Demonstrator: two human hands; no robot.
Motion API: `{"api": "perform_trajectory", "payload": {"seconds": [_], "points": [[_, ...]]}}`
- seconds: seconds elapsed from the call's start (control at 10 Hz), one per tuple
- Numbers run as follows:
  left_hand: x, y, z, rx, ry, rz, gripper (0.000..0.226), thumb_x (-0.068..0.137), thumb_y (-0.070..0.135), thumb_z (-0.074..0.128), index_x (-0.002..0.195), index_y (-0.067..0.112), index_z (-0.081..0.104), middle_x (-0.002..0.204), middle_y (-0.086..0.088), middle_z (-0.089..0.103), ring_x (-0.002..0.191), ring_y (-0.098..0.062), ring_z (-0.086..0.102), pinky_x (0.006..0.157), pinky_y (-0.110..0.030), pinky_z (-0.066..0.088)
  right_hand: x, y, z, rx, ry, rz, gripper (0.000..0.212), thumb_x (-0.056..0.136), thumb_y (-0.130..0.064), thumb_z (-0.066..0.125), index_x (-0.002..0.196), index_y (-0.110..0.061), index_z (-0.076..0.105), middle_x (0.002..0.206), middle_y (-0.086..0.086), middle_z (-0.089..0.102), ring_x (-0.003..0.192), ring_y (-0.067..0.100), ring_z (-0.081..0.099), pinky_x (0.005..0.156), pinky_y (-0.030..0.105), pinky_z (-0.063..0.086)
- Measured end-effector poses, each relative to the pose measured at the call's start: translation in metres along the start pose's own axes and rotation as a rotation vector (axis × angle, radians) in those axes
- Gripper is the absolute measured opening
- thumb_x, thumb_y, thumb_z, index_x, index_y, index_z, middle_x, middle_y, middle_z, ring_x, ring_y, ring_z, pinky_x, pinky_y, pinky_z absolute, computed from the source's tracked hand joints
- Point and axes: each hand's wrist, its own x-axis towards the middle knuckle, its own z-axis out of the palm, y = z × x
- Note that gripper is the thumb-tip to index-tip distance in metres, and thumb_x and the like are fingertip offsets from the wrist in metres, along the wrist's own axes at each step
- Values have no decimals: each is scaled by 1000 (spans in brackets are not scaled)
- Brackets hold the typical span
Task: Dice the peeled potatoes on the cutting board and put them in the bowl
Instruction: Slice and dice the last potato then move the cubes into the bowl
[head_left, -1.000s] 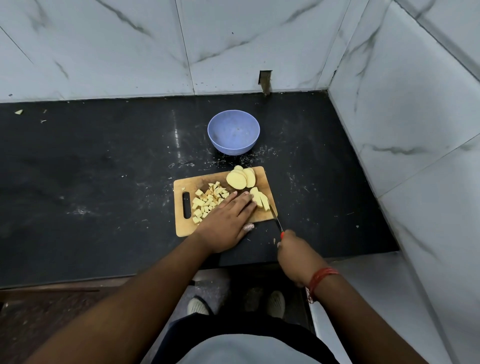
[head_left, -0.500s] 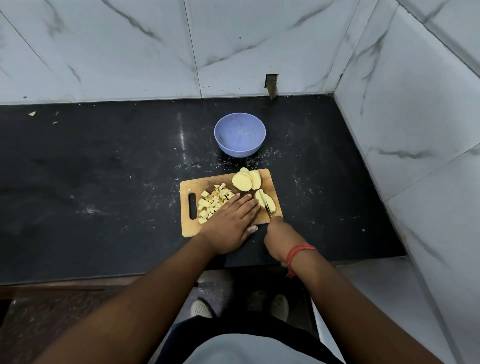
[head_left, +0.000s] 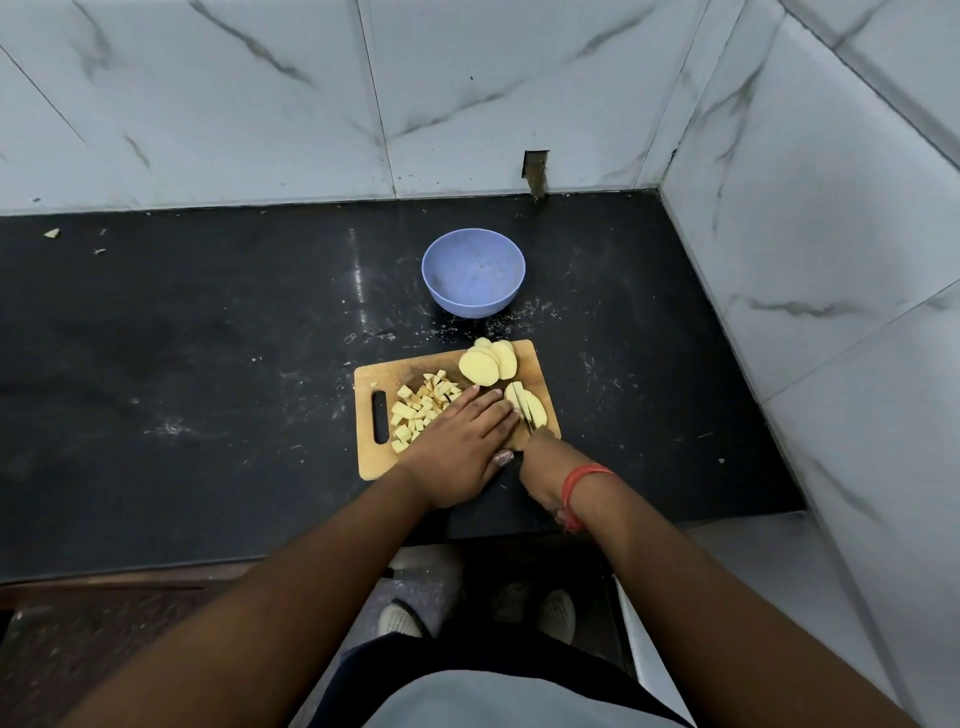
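Observation:
A wooden cutting board lies on the black counter. Several yellow potato cubes sit heaped on its left half. Round potato slices are stacked at its far right corner. My left hand lies flat with straight fingers, pressing a stack of potato slices near the board's right edge. My right hand grips a knife whose thin blade runs lengthwise through that stack. An empty blue bowl stands just behind the board.
White marble walls close off the counter at the back and the right. Small scraps lie far left on the counter. The counter's front edge runs under my forearms, with my shoes on the floor below.
My right hand moved forward and left from the counter edge onto the board, bringing the knife blade into the slices. My left hand stayed pressed on them.

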Motion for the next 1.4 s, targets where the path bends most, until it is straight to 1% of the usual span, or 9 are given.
{"api": "perform_trajectory", "payload": {"seconds": [0.1, 0.2, 0.3, 0.4, 0.5, 0.6, 0.8, 1.1, 1.4], "points": [[0, 1, 0, 28, 2, 0, 60, 106, 47, 26, 151, 10, 43, 153, -9, 46, 148, -27, 32, 126, -47, 15, -8, 7, 19, -386, -228, -7, 40, 103, -24, 36, 141, -11, 39, 134, 8, 47, 127, 26, 44, 105, 36, 34], [0, 1, 1, 52, 1, 2, 60, 106, 47, 27, 151, 11, 43, 153, -9, 45, 148, -27, 31, 126, -48, 14, 0, 39, 40, -43, -162, 178, 34, 99, -20, 40, 132, -11, 44, 109, 7, 53, 97, 22, 51, 71, 20, 42], [0, 1, 2, 29, 6, -19, 59, 106, 47, 29, 151, 12, 42, 153, -9, 44, 149, -27, 28, 126, -48, 10, -14, 64, 40, 97, 41, 50, 34, 99, -12, 37, 131, -2, 43, 120, 18, 55, 103, 30, 55, 62, 24, 37], [0, 0, 0, 2, 22, -36, 57, 106, 46, 32, 150, 12, 43, 152, -9, 44, 149, -26, 28, 126, -47, 7, -19, 69, 34, 77, 47, 6, 31, 100, -14, 35, 127, -2, 45, 117, 17, 57, 107, 33, 57, 82, 34, 44], [0, -1, -2, -16, 17, -43, 58, 106, 46, 31, 150, 10, 42, 154, -11, 42, 150, -26, 27, 126, -46, 5, -16, 69, 29, 151, 88, -18, 30, 100, -17, 34, 125, -4, 45, 99, 9, 53, 86, 24, 52, 75, 32, 46], [1, 0, -4, -19, 14, -48, 57, 106, 46, 31, 148, 10, 44, 152, -11, 43, 150, -26, 26, 127, -46, 5, -9, 59, 17, 300, 179, -20, 19, 103, -24, 34, 114, -11, 42, 92, 8, 58, 69, 23, 58, 48, 29, 47], [-1, 4, -4, -55, 51, -77, 53, 104, 45, 37, 141, 9, 52, 138, -10, 52, 145, -29, 33, 126, -49, 9, 32, 39, 5, 293, 455, -90, 21, 97, -29, 47, 107, -14, 36, 102, 15, 65, 87, 33, 64, 74, 43, 53], [3, 1, -5, -184, 134, -196, 42, 103, 41, 38, 117, 13, 66, 136, -7, 54, 144, -26, 34, 127, -44, 7, 63, 35, 6, 116, 463, -123, 39, 92, -37, 57, 120, -17, 41, 105, 10, 66, 92, 31, 64, 69, 35, 47], [5, 4, -6, -70, 102, -166, 43, 103, 44, 39, 127, 15, 60, 134, -8, 56, 140, -27, 39, 125, -51, 14, 76, 49, -16, 138, 310, -308, 42, 85, -27, 62, 124, -40, 51, 97, -3, 67, 88, 19, 64, 82, 36, 54]]}}
